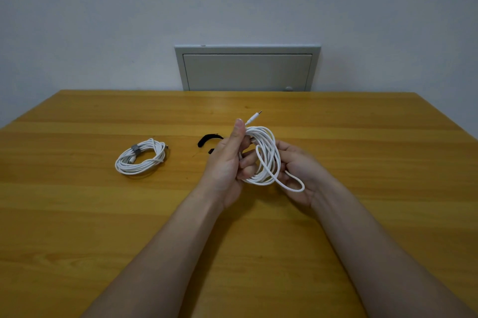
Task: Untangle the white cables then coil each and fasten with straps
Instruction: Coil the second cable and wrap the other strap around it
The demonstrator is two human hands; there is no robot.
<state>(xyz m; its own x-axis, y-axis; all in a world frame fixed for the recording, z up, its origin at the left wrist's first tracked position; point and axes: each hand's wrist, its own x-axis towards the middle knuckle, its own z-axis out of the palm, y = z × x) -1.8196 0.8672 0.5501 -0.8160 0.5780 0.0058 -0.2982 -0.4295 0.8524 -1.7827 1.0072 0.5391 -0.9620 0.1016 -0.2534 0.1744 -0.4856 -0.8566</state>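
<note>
My left hand (227,160) grips a coil of white cable (266,154) held upright above the table, thumb pointing up, and a plug end (254,117) sticks out past the thumb. My right hand (297,172) cups the coil from the right, with a loose loop (292,185) lying across its palm. A second white cable (141,157) lies coiled on the table at the left, bound by a grey strap (135,149). A black strap (208,138) lies on the table just behind my left hand, partly hidden by it.
The wooden table (103,214) runs to a far edge under a pale wall. A grey wall cabinet door (247,72) sits behind the table's far edge.
</note>
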